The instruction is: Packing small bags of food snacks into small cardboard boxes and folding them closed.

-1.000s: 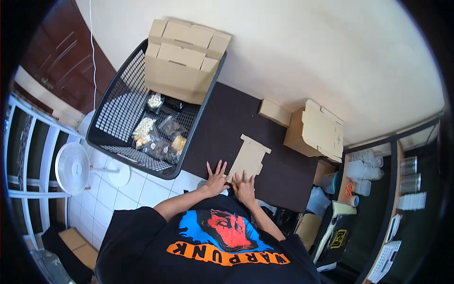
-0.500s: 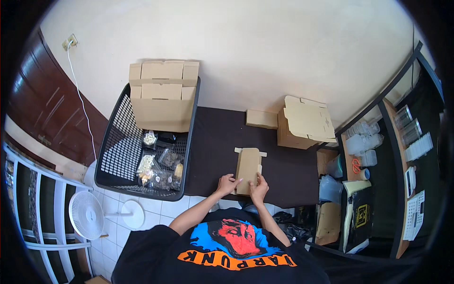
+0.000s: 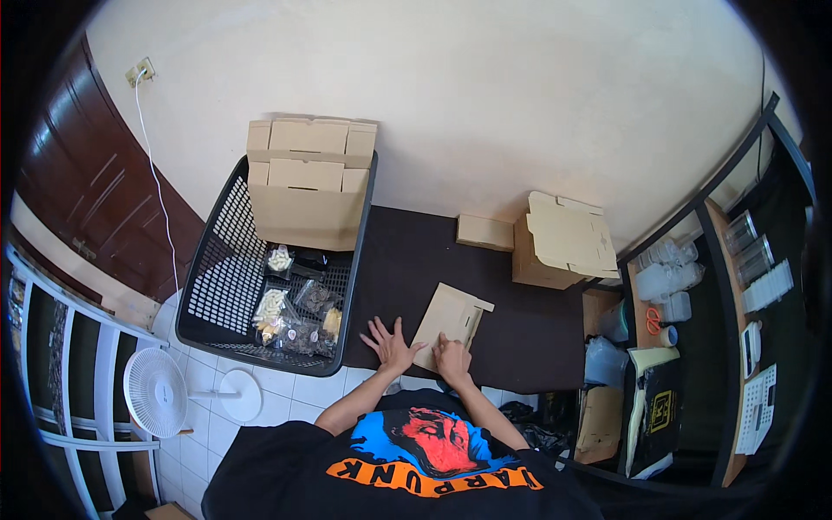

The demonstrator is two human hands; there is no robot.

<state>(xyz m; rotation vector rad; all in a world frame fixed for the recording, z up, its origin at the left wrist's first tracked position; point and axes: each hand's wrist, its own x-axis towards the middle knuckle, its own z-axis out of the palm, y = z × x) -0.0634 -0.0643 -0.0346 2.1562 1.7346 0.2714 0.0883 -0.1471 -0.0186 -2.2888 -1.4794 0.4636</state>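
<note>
A small flat cardboard box [image 3: 446, 314] lies at a slant near the front edge of the dark table. A flap sticks out at its far right corner. My right hand [image 3: 453, 360] rests on its near right part, the index finger pointing forward onto the cardboard and the other fingers curled in. Nothing shows inside that hand. Just left of the box, my left hand [image 3: 393, 348] is open with fingers spread over the table, its thumb side close to the box's near left edge.
A black plastic basket [image 3: 364, 260] on the left holds tall folded cardboard boxes [image 3: 308, 212] and clear packets [image 3: 273, 308]. Farther back on the table stand a cardboard box with a loose lid [image 3: 568, 238] and a small flat box [image 3: 485, 232]. Shelves with scissors [image 3: 653, 321] line the right; a white fan [image 3: 156, 393] stands left.
The small box has turned clockwise, its far end leaning right. My left hand has let go of it and spread out to the left. My right hand has shifted onto its top.
</note>
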